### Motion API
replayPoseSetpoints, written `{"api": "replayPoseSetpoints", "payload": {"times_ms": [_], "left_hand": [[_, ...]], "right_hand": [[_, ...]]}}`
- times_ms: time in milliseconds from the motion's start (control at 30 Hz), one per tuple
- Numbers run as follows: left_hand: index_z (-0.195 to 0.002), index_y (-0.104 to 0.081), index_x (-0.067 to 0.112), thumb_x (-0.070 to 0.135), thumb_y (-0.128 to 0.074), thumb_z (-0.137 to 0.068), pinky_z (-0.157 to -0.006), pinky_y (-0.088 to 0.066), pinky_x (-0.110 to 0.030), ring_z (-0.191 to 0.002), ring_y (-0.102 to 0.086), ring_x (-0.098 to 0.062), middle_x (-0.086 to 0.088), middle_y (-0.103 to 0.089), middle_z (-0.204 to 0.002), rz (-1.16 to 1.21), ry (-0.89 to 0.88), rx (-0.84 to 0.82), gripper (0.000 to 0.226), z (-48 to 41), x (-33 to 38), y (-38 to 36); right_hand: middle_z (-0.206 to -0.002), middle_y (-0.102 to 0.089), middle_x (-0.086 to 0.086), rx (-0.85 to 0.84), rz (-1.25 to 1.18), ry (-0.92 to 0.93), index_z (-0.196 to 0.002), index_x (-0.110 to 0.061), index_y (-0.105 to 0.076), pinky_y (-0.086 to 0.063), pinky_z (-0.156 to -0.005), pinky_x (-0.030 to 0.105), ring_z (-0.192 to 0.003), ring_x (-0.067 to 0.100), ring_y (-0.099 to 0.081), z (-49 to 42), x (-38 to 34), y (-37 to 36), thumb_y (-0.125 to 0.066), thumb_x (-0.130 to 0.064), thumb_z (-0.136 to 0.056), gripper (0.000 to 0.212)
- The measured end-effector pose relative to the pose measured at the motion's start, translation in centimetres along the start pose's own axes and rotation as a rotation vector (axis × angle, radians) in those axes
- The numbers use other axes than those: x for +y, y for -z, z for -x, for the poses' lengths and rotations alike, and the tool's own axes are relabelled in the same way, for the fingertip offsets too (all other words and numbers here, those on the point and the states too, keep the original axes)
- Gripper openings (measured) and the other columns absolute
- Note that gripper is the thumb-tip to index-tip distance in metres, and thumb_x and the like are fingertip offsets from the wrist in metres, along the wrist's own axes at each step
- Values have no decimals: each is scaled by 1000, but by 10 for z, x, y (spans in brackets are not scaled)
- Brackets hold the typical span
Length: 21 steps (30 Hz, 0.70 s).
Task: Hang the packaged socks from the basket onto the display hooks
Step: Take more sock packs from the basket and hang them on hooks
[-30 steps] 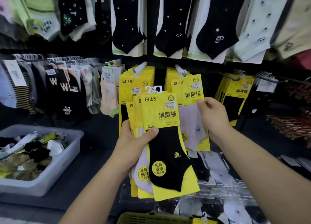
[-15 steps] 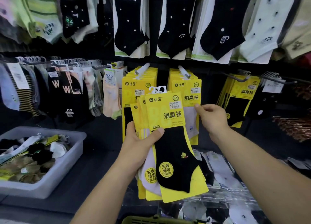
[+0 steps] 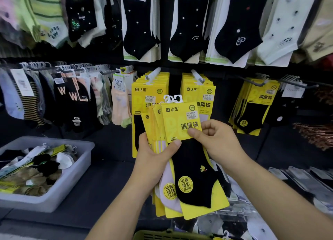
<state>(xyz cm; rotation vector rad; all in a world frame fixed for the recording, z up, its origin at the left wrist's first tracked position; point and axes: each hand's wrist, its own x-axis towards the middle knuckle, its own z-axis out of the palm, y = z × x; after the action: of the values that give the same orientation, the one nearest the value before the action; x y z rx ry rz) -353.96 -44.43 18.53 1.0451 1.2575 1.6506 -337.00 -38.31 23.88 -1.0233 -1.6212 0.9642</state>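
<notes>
The left hand (image 3: pixel 153 158) grips a fan of yellow sock packs (image 3: pixel 154 119) in front of the display, fingers wrapped behind and thumb pressed across the front. The right hand (image 3: pixel 219 142) pinches the front pack (image 3: pixel 180 121), a black ankle sock on a yellow card, by the card's right edge between thumb and curled fingers. The step in hand looks like peeling that one pack off the fan. It should go best if the left thumb eases as the card slides sideways, so the white hanger loops (image 3: pixel 173 98) bunched on top do not snag, and the freed loop is turned square to a hook tip before threading. Three display hooks carry matching yellow packs: the left hook (image 3: pixel 153 74), the middle hook (image 3: pixel 197 76) just behind the fan, and the right hook (image 3: pixel 255 82) well apart. The left and right ones show black socks, so either seems the likelier home. The fan shows at least four cards; the exact count is hidden. One green basket (image 3: pixel 162 235) peeks in at the bottom edge, and one grey tub (image 3: pixel 72 176) of loose socks sits on the counter (image 3: pixel 100 185) to the left.
</notes>
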Motion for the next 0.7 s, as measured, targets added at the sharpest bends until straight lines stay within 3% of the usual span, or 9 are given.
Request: {"api": "replayPoseSetpoints", "payload": {"times_ms": [133,200,267,300,400,467,700], "left_hand": [[-128,-53,37,65,-90,-55,-95,-61,-44,-109,-77,-15,11,-78,-117,8,-3,12,86,1,0,2],[-127,-54,37,66,-89,-57,-95,-61,-47,-109,-78,-18,9,-79,-117,20,6,13,83,0,0,5],[-125,-56,38,63,-89,-60,-89,-63,-44,-106,-79,-19,9,-80,-115,23,10,9,77,0,0,8],[-123,-57,37,61,-89,-63,-83,-64,-41,-103,-79,-18,9,-80,-113,26,10,12,72,0,0,9],[-118,-57,38,51,-87,-72,-69,-64,-28,-96,-80,-12,14,-80,-108,9,-19,39,56,0,1,14],[-118,-56,39,50,-85,-74,-71,-64,-28,-96,-80,-10,18,-79,-107,-18,-44,48,54,-1,3,17],[-118,-57,37,57,-87,-69,-67,-64,-26,-96,-80,-13,14,-80,-108,14,-44,42,62,-2,5,19]], "right_hand": [[-89,-78,6,-51,-151,-68,-94,-12,-70,-61,-80,40,-90,25,-75,-1,7,6,-75,-25,-88,15],[-95,-78,7,-75,-238,-128,-99,-13,-69,-60,-74,39,-92,24,-75,-4,12,9,-72,-25,-91,16],[-98,-77,10,-41,-321,-158,-100,-12,-68,-60,-71,37,-91,25,-75,-7,17,14,-70,-23,-92,15],[-98,-77,10,7,-344,-153,-101,-11,-68,-59,-77,38,-93,26,-75,-10,19,17,-69,-22,-93,13],[-95,-78,7,212,-315,-122,-97,-14,-71,-57,-89,44,-96,28,-74,-20,27,33,-66,-21,-95,9],[-94,-78,5,313,-300,-107,-97,-15,-71,-57,-91,49,-95,28,-74,-28,29,42,-64,-22,-97,10],[-91,-77,0,390,-130,38,-97,-21,-66,-56,-93,49,-94,23,-72,-55,17,35,-60,-25,-100,8]]}}
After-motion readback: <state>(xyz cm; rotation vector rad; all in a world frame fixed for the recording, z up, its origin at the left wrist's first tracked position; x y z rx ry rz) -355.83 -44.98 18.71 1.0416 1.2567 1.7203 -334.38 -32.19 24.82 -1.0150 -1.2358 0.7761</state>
